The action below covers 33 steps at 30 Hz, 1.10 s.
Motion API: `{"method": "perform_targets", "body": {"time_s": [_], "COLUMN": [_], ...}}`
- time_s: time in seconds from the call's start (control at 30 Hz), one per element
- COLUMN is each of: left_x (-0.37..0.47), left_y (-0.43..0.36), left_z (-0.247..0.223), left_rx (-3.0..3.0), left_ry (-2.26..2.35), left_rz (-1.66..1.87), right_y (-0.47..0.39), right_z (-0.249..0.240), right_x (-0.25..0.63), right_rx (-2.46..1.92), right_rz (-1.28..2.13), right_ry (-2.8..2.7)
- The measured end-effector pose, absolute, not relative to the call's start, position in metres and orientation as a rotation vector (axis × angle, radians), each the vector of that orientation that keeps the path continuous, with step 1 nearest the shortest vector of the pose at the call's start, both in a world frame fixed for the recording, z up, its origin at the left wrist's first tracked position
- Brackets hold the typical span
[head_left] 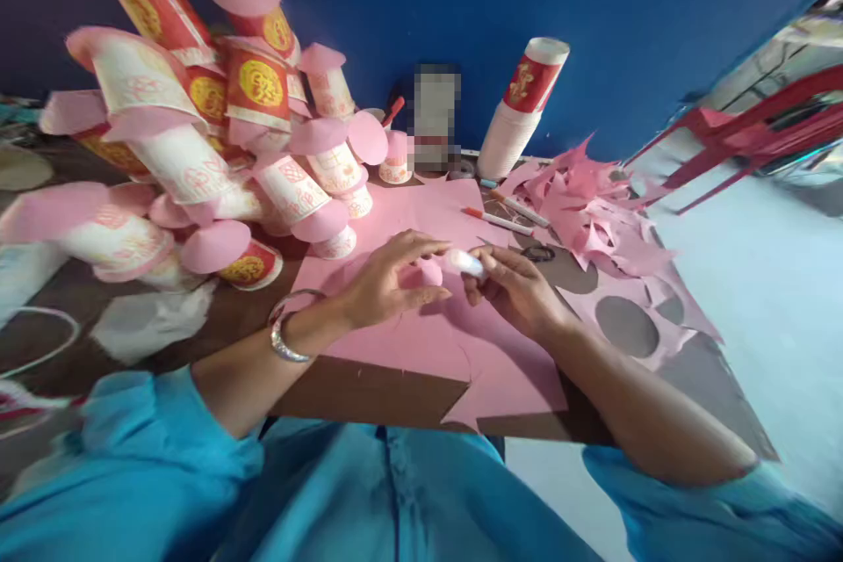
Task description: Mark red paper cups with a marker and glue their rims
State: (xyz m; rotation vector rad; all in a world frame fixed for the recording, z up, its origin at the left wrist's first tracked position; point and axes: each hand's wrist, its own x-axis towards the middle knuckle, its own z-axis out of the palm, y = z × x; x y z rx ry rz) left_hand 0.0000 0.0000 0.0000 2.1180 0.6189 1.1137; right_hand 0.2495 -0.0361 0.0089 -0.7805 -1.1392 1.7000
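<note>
Blue wall (369,9) beyond the hands, pink paper (421,347) beneath: I note right hand (523,288) pinching a white tube (467,263) beside left hand (385,277), fingers curved, grasp unclear to me; I'd judge light, steady pressure best.

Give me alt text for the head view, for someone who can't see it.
A person's right hand holds a small white tube over pink paper, the left hand close beside it. Decorated paper cups with pink tops crowd the left; a cup stack, markers and pink scraps sit farther right.
</note>
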Motion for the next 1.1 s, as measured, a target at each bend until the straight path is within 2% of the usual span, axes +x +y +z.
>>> {"method": "perform_targets", "body": {"time_s": [0.17, 0.3, 0.37, 0.53, 0.63, 1.1], "left_x": [0.000, 0.001, -0.002, -0.005, -0.003, -0.004], "left_y": [-0.002, -0.007, -0.008, -0.004, -0.003, -0.001], "left_z": [0.005, 0.013, 0.015, 0.019, 0.022, 0.022], "left_rx": [1.913, 1.589, 1.463, 1.326, 1.288, 1.290], "left_ry": [0.588, 0.541, 0.556, 0.512, 0.453, 0.486], "left_rz": [1.044, 0.863, 0.795, 0.723, 0.650, 0.584], "right_y": [-0.041, -0.043, -0.045, -0.048, -0.047, -0.044], "right_z": [0.000, -0.003, -0.002, 0.005, 0.008, 0.010], "right_x": [0.237, 0.236, 0.238, 0.248, 0.254, 0.253], "right_rx": [-0.770, -0.861, -0.940, -0.920, -0.826, -0.732], "right_rz": [1.764, 1.628, 1.395, 0.452, 0.138, 0.123], "right_ry": [-1.214, -1.366, -1.513, -1.908, -1.997, -2.062]}}
